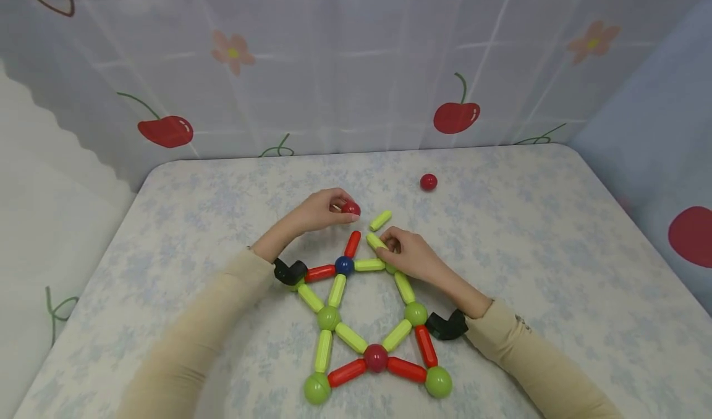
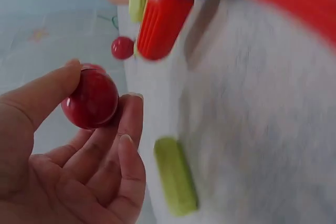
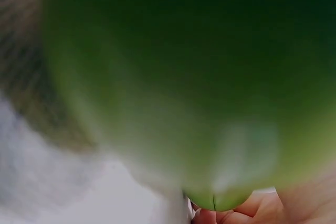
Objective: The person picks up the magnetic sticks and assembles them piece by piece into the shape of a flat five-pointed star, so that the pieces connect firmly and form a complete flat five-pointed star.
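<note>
My left hand (image 1: 322, 212) holds a red ball (image 2: 94, 100) between thumb and fingers, above the table behind the magnetic rod-and-ball frame. Just in front, a red rod (image 1: 353, 243) sticks up from the frame's blue ball (image 1: 344, 265). My right hand (image 1: 414, 257) pinches a yellow-green rod (image 1: 374, 241) at the frame's far right corner, partly covering the green ball there. Beyond that rod lies a loose yellow-green rod (image 1: 381, 220). In the right wrist view, a blurred green ball (image 3: 184, 77) hides most of the hand.
Another red ball (image 1: 428, 182) lies toward the table's back edge. Nearer me, the frame continues with a red ball (image 1: 376, 358) and green balls (image 1: 317, 388) joined by rods. A yellow-green rod (image 2: 176, 177) rests below the left hand. Patterned cloth (image 1: 345, 97) hangs behind the table.
</note>
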Available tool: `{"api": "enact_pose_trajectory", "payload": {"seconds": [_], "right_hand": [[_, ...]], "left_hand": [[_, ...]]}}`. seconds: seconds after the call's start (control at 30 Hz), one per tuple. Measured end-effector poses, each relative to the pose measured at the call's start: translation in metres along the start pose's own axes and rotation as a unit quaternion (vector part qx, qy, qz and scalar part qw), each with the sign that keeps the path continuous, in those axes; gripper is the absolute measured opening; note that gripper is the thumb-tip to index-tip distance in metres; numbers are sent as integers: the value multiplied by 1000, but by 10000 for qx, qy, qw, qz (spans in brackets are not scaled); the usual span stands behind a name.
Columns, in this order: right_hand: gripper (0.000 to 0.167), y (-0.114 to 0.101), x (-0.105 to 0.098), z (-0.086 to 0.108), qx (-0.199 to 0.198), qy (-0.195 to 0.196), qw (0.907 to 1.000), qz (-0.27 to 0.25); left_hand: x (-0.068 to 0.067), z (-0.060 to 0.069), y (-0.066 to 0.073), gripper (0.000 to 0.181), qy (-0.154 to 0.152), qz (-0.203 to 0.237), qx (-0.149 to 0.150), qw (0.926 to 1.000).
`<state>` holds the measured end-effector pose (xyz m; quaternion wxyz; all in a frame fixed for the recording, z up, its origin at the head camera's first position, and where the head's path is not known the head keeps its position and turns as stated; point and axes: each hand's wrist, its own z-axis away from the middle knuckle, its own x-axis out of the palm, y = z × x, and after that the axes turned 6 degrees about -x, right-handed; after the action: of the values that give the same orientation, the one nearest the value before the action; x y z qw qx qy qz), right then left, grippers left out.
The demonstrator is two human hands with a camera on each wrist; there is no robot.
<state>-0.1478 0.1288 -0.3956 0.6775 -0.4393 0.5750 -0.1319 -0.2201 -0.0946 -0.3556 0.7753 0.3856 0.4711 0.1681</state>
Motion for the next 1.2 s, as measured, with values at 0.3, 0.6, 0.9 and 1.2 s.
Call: {"api": "enact_pose_trajectory", "payload": {"seconds": [0.3, 0.6, 0.9, 1.2], "right_hand": [[17, -1, -1, 2, 107, 129, 9997, -153], [17, 0, -1, 5, 16, 143, 9996, -227], [15, 1, 1, 6, -55, 201, 9993, -312], [16, 2, 0, 5, -45, 201, 9993, -322]], "left_hand": [[24, -6, 0, 32, -472, 291, 56, 9984], [31, -11, 1, 37, -479, -279, -325, 9979], [31, -9, 2, 39, -528, -443, -310, 9971], [31, -1, 4, 46, -568, -179, -449, 9972]]}}
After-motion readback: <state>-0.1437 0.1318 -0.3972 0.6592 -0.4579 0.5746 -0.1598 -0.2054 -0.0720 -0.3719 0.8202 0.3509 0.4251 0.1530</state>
